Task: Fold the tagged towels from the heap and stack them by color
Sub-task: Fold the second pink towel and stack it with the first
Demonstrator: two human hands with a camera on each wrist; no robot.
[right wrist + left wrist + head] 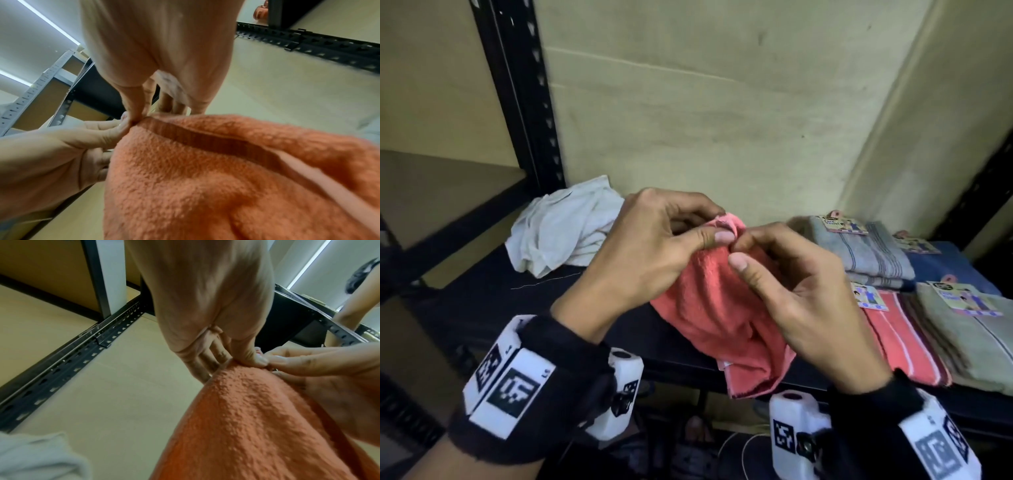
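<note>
The left hand (654, 246) and right hand (791, 287) both pinch the top edge of a coral terry towel (722, 308), held above the dark shelf's (482, 308) front edge, draping down.

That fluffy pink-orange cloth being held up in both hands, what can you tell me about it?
The coral-pink terry towel looks soft, with a nubbly looped pile and a flat woven band running across it near one edge. It is unfolded and bunched, hanging limp in front of the dark shelf, its lower end drooping past the shelf's front edge. The left hand and right hand pinch its top edge close together, thumbs almost touching. No paper tag shows on it.
</note>
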